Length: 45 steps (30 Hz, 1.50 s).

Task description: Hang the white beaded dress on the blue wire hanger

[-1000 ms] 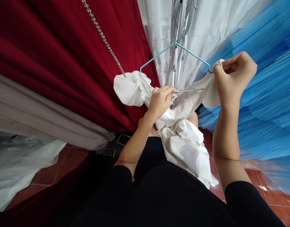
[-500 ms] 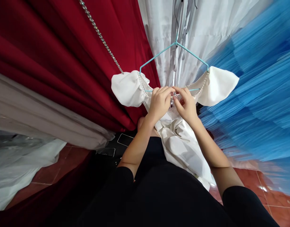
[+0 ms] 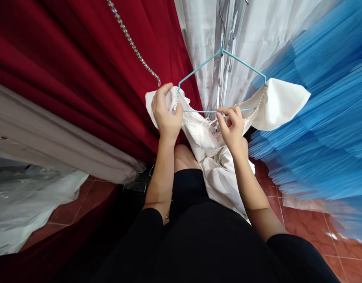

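Observation:
A white dress point(image 3: 228, 169) with pearl-beaded neckline edging hangs from a light blue hanger point(image 3: 200, 67), its skirt bunched below. My left hand point(image 3: 167, 116) is at the dress's left shoulder, thumb and fingers curved around the puffed sleeve and beaded strap. My right hand point(image 3: 233, 127) has thumb and forefinger pinched at the hanger's lower bar, near the middle of the neckline. The other fingers of that hand are curled. The right puffed sleeve point(image 3: 284, 104) sticks out untouched.
Red drapery point(image 3: 133, 98) hangs at left with a rhinestone strap point(image 3: 133, 45) before it. Blue tulle point(image 3: 325, 133) fills the right side. Behind the hanger are a metal rack point(image 3: 225, 74) and white fabric point(image 3: 263, 35). A phone-like dark rectangle point(image 3: 138, 186) lies low at left.
My left hand has moved left from the middle of the neckline to the left sleeve. My right hand stays near the middle. The neckline and the hanger's lower bar are now more exposed.

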Available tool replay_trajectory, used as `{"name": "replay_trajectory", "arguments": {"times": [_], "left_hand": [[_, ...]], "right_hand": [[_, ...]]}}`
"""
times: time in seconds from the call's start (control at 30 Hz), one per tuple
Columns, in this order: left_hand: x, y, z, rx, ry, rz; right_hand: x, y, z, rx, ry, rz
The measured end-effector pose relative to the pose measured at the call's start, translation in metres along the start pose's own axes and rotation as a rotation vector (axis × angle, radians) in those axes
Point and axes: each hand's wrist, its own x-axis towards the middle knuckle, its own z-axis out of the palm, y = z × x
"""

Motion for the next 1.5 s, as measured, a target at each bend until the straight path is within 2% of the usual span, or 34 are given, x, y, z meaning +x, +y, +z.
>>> {"name": "replay_trajectory", "arguments": {"times": [0.1, 0.17, 0.23, 0.3, 0.37, 0.43, 0.5, 0.6, 0.7, 0.8, 0.93, 1.0, 1.07, 1.13, 1.2, 1.33, 1.43, 1.5], "left_hand": [[0.013, -0.010, -0.006, 0.016, -0.023, -0.089], [0.018, -0.019, -0.013, 0.032, 0.063, -0.137], [0.018, -0.033, -0.023, 0.037, 0.199, -0.166], [0.011, -0.047, -0.032, 0.014, 0.328, -0.200], [-0.004, -0.055, -0.036, -0.029, 0.387, -0.243], [-0.026, -0.051, -0.033, -0.074, 0.349, -0.279], [-0.049, -0.033, -0.025, -0.116, 0.239, -0.262], [-0.074, 0.008, -0.009, -0.157, 0.028, -0.044], [-0.076, 0.045, 0.007, -0.104, -0.073, 0.125], [-0.063, 0.066, 0.017, -0.009, -0.140, 0.099], [-0.051, 0.071, 0.021, -0.044, -0.277, 0.048], [-0.047, 0.071, 0.019, -0.023, -0.295, 0.024], [-0.044, 0.071, 0.017, 0.010, -0.293, 0.000], [-0.041, 0.073, 0.016, 0.020, -0.296, -0.010], [-0.040, 0.074, 0.018, 0.010, -0.306, -0.009], [-0.042, 0.075, 0.019, 0.007, -0.318, -0.004], [-0.044, 0.073, 0.017, 0.026, -0.333, 0.003], [-0.042, 0.071, 0.015, 0.033, -0.331, 0.014]], "right_hand": [[0.002, 0.000, -0.006, -0.012, 0.003, 0.001], [0.005, 0.000, -0.008, -0.031, -0.013, 0.005], [0.008, 0.000, -0.010, -0.050, -0.033, 0.008], [0.009, -0.001, -0.011, -0.056, -0.057, 0.009], [0.009, -0.003, -0.012, -0.052, -0.083, 0.013], [0.009, -0.004, -0.012, -0.028, -0.099, 0.015], [0.008, -0.005, -0.012, -0.008, -0.098, 0.022], [0.008, -0.007, -0.010, -0.012, -0.083, 0.046], [0.007, -0.012, -0.010, -0.001, -0.079, 0.054], [0.002, -0.018, -0.016, 0.020, -0.102, 0.059], [-0.009, -0.022, -0.028, -0.003, -0.179, 0.082], [-0.009, -0.022, -0.036, 0.013, -0.197, 0.022], [-0.003, -0.020, -0.045, 0.005, -0.110, -0.059], [0.011, -0.014, -0.055, -0.072, 0.038, -0.073], [0.031, -0.001, -0.065, -0.167, 0.112, -0.032], [0.068, 0.036, -0.076, -0.261, 0.063, -0.052], [0.081, 0.058, -0.078, -0.306, 0.108, -0.085], [0.086, 0.064, -0.079, -0.332, 0.155, -0.078]]}}
